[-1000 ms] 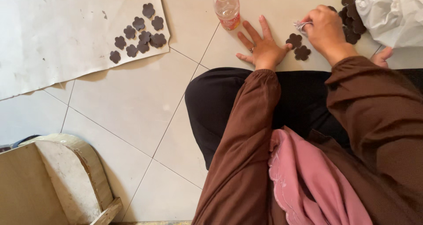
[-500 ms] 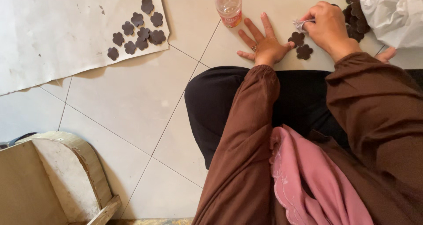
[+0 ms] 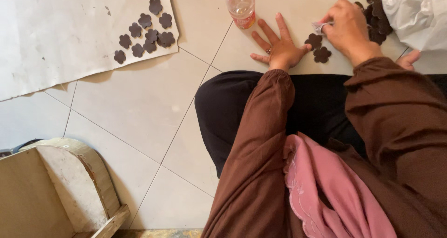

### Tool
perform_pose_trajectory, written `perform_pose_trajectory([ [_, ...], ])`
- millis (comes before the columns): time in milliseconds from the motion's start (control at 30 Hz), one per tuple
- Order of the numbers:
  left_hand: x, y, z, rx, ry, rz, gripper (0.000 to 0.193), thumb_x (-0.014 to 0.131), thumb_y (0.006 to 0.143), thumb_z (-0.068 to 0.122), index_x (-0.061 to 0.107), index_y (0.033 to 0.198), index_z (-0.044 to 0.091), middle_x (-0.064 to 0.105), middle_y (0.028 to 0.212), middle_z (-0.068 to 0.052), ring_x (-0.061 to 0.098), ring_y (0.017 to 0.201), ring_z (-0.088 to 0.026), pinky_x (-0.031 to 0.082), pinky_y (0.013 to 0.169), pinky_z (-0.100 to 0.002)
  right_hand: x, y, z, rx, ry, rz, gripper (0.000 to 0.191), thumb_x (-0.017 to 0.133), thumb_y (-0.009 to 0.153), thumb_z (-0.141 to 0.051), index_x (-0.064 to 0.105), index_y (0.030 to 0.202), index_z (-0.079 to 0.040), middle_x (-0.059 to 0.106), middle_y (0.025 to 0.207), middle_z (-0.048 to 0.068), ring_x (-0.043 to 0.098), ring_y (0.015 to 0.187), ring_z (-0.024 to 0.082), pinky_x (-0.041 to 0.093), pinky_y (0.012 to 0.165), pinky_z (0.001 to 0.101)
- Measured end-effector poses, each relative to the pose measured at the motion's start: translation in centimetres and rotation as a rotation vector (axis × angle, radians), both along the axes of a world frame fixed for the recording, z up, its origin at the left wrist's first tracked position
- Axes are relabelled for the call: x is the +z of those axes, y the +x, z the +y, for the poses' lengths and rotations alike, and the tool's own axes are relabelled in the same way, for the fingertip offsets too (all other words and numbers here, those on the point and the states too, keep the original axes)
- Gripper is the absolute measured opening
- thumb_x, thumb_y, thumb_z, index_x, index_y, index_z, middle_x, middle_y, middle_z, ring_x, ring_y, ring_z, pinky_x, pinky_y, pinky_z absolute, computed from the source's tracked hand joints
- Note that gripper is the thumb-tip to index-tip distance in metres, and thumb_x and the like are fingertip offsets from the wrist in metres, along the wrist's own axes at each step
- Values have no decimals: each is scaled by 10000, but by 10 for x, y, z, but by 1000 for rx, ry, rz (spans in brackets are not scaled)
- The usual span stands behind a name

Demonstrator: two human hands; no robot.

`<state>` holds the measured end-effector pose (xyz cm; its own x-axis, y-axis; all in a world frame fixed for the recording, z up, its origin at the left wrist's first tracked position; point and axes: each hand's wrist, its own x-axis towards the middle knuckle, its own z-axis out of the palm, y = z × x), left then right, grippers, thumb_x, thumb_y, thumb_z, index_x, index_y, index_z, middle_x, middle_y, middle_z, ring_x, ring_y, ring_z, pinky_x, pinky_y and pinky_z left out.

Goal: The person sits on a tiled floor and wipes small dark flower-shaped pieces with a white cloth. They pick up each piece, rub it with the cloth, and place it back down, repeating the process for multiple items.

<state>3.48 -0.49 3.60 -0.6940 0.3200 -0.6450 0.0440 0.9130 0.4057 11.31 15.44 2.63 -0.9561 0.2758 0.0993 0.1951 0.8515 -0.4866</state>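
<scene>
My left hand (image 3: 279,46) lies flat on the floor tiles (image 3: 139,107), fingers spread wide, thumb tip touching one dark flower-shaped cutout (image 3: 314,40); a second cutout (image 3: 322,55) lies just beside it. My right hand (image 3: 347,29) is closed around a small pale scrap (image 3: 319,26), pinched right above those cutouts. A small bottle (image 3: 241,6) stands just beyond my left fingers. More cutouts (image 3: 144,33) sit grouped on a white paper sheet (image 3: 56,42), well apart to the left.
</scene>
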Motion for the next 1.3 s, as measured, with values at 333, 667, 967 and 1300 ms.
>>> perform_pose_trajectory([
  [333,-7,3,-1,5,7,26,1381,814,745,624,-228,1584,279,-442,1609,-194,-458,1424,-499,-79,1031,-869,-9,10,-16,38,59,-35,95,871,849,-202,805,892,-149,632,1232,33,535,1178,322,513,954,415],
  [667,-1,1,1,14,20,19,1369,813,748,604,-217,1587,277,-444,1601,-198,-477,1402,-503,-94,1027,-870,-10,4,-20,-26,-37,7,104,859,867,-184,788,907,-119,643,1187,40,536,1186,317,499,1012,440],
  [967,-1,1,1,11,11,1,1371,812,760,592,-234,1588,277,-461,1597,-203,-483,1400,-506,-108,1016,-870,-11,2,-33,-59,79,-44,67,828,899,-192,788,920,-142,652,1145,36,526,1239,338,531,950,455],
  [1300,-1,1,1,8,21,9,1366,811,757,601,-222,1589,274,-438,1609,-205,-462,1412,-513,-119,1024,-872,5,6,-15,5,-22,-94,167,896,775,-209,793,871,-119,648,1122,112,585,1045,364,516,895,461],
])
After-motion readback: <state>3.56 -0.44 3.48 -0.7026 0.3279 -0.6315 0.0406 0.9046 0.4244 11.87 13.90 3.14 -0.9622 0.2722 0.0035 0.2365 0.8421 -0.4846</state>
